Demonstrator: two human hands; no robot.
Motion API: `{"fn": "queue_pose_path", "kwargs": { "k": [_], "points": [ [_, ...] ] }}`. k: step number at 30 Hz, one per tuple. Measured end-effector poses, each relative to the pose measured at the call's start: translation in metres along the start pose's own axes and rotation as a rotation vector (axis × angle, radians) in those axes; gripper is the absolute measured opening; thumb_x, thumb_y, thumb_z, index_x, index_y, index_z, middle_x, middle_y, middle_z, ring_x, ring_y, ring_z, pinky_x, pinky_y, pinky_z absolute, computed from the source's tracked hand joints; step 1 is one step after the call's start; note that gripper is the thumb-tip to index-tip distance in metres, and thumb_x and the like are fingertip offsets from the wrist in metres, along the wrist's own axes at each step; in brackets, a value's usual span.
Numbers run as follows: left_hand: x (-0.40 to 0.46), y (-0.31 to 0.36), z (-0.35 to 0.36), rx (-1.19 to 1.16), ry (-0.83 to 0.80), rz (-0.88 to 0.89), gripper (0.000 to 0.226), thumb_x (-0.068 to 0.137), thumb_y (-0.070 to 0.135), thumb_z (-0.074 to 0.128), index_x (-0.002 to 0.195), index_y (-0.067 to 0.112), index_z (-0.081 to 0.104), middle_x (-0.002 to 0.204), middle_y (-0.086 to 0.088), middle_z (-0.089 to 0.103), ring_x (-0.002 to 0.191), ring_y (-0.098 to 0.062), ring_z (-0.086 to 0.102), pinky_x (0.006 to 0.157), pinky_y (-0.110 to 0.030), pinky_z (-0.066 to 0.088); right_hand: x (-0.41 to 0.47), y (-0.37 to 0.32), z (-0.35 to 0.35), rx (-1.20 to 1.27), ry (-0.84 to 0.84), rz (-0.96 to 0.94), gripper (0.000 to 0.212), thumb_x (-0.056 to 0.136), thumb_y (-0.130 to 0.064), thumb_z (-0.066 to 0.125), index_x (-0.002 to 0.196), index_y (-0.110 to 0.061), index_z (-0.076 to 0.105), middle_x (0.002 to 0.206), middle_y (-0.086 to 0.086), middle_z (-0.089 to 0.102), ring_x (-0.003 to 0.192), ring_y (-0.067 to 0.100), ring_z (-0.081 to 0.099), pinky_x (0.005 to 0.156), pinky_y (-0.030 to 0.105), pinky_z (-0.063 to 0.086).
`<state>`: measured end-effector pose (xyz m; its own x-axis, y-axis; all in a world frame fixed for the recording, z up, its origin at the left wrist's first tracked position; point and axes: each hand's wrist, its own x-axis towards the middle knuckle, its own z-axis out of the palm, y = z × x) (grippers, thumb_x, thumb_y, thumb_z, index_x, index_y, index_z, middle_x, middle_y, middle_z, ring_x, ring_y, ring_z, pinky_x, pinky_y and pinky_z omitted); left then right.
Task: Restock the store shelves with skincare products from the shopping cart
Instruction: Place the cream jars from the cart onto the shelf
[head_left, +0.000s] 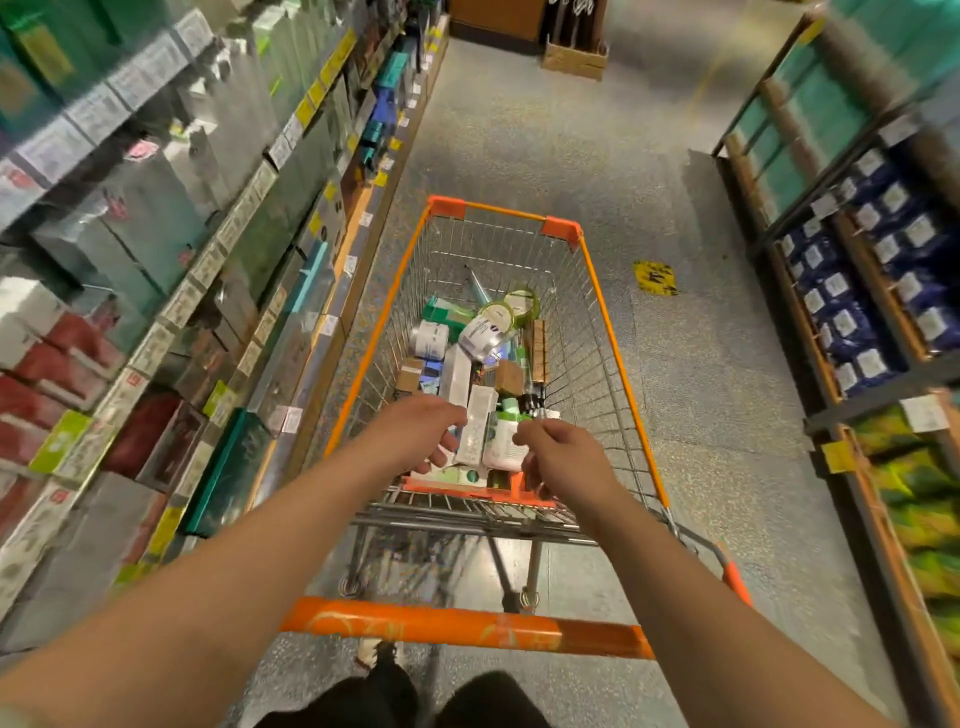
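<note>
Past the cart handle (467, 626), both curled hands flank the upright white box (477, 434); left hand (415, 434) touches it, right hand (558, 460) grips nothing visible.

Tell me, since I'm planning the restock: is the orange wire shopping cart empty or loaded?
Loaded. The orange wire shopping cart holds a pile of boxes, jars and tubes covering its floor, with both hands reaching in.

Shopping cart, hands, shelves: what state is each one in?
Orange-framed wire shopping cart: upright, part-filled with a jumble of boxes and jars.
Left hand: grip curled on a white oblong box.
Right hand: fingers curled above the products.
Left store shelves: stocked.
</note>
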<state>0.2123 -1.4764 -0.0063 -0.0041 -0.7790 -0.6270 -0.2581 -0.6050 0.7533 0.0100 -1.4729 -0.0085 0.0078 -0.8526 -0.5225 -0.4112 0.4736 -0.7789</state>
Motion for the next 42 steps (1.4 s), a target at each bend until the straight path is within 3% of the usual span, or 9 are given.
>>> {"fn": "queue_pose_path", "kwargs": {
  "k": [9, 13, 16, 18, 21, 24, 30, 34, 42],
  "points": [
    [0.074, -0.005, 0.022, -0.014, -0.016, -0.193, 0.02, 0.095, 0.032, 0.061, 0.106, 0.016, 0.067, 0.084, -0.004, 0.071, 0.07, -0.022, 0.061, 0.064, -0.031, 0.046, 0.078, 0.04, -0.002, 0.068, 0.058, 0.149, 0.023, 0.093, -0.038, 0.063, 0.096, -0.015, 0.066, 0.082, 0.013, 0.067, 0.066, 0.023, 0.059, 0.06, 0.036, 0.046],
    [0.107, -0.004, 0.032, -0.023, 0.017, -0.233, 0.017, 0.095, 0.033, 0.061, 0.103, 0.019, 0.068, 0.079, 0.0, 0.072, 0.063, -0.017, 0.063, 0.063, -0.029, 0.047, 0.127, 0.061, 0.004, -0.026, 0.077, 0.16, 0.019, 0.088, -0.044, 0.065, 0.1, -0.03, 0.069, 0.086, 0.01, 0.072, 0.074, 0.023, 0.065, 0.076, 0.048, 0.058],
    [0.13, -0.005, 0.039, -0.043, 0.017, -0.263, 0.017, 0.097, 0.031, 0.06, 0.103, 0.017, 0.068, 0.081, -0.002, 0.071, 0.064, -0.018, 0.061, 0.059, -0.026, 0.045, 0.165, 0.077, 0.013, -0.14, 0.094, 0.131, 0.033, 0.094, -0.031, 0.067, 0.125, -0.021, 0.063, 0.074, 0.0, 0.065, 0.059, 0.016, 0.06, 0.054, 0.028, 0.045],
    [0.145, -0.008, 0.043, -0.048, 0.017, -0.28, 0.019, 0.098, 0.032, 0.06, 0.106, 0.017, 0.068, 0.086, -0.004, 0.071, 0.068, -0.019, 0.062, 0.061, -0.027, 0.046, 0.188, 0.089, 0.023, -0.169, 0.075, 0.147, 0.045, 0.094, -0.032, 0.068, 0.137, -0.022, 0.056, 0.087, 0.006, 0.069, 0.062, 0.017, 0.06, 0.05, 0.025, 0.04],
    [0.166, -0.014, 0.049, -0.034, 0.033, -0.308, 0.013, 0.099, 0.031, 0.059, 0.096, 0.02, 0.066, 0.084, -0.003, 0.07, 0.066, -0.019, 0.06, 0.064, -0.029, 0.046, 0.216, 0.11, 0.038, -0.207, 0.044, 0.175, 0.065, 0.093, -0.039, 0.069, 0.152, -0.025, 0.044, 0.132, 0.017, 0.062, 0.098, 0.029, 0.066, 0.075, 0.033, 0.055],
    [0.187, -0.025, 0.055, -0.024, 0.056, -0.388, 0.013, 0.099, 0.028, 0.061, 0.087, 0.021, 0.061, 0.076, -0.002, 0.069, 0.059, -0.019, 0.058, 0.062, -0.028, 0.043, 0.236, 0.128, 0.048, -0.243, 0.004, 0.223, 0.083, 0.091, -0.047, 0.068, 0.161, -0.029, 0.028, 0.151, 0.019, 0.047, 0.126, 0.039, 0.058, 0.101, 0.045, 0.052],
    [0.194, -0.047, 0.055, 0.056, 0.079, -0.383, 0.012, 0.098, 0.034, 0.061, 0.098, 0.023, 0.067, 0.081, 0.004, 0.077, 0.062, -0.014, 0.07, 0.078, -0.034, 0.054, 0.265, 0.144, 0.056, -0.487, 0.0, 0.303, 0.098, 0.094, -0.048, 0.064, 0.166, -0.025, 0.002, 0.14, 0.018, 0.058, 0.142, 0.041, 0.039, 0.118, 0.045, 0.034],
    [0.192, -0.047, 0.056, 0.153, 0.053, -0.368, 0.023, 0.106, 0.03, 0.051, 0.115, 0.016, 0.066, 0.095, -0.001, 0.074, 0.067, -0.017, 0.064, 0.076, -0.035, 0.053, 0.279, 0.15, 0.065, -0.489, 0.081, 0.329, 0.098, 0.08, -0.045, 0.072, 0.16, -0.044, 0.015, 0.145, 0.02, 0.032, 0.137, 0.043, 0.038, 0.113, 0.05, 0.041],
    [0.191, -0.061, 0.054, 0.177, 0.115, -0.318, 0.021, 0.099, 0.041, 0.055, 0.104, 0.026, 0.069, 0.086, 0.004, 0.076, 0.073, -0.015, 0.069, 0.08, -0.042, 0.059, 0.294, 0.168, 0.091, -0.436, 0.095, 0.266, 0.107, 0.067, -0.039, 0.092, 0.149, -0.029, 0.022, 0.141, 0.02, 0.028, 0.13, 0.044, 0.038, 0.108, 0.055, 0.045]
  ]
}}
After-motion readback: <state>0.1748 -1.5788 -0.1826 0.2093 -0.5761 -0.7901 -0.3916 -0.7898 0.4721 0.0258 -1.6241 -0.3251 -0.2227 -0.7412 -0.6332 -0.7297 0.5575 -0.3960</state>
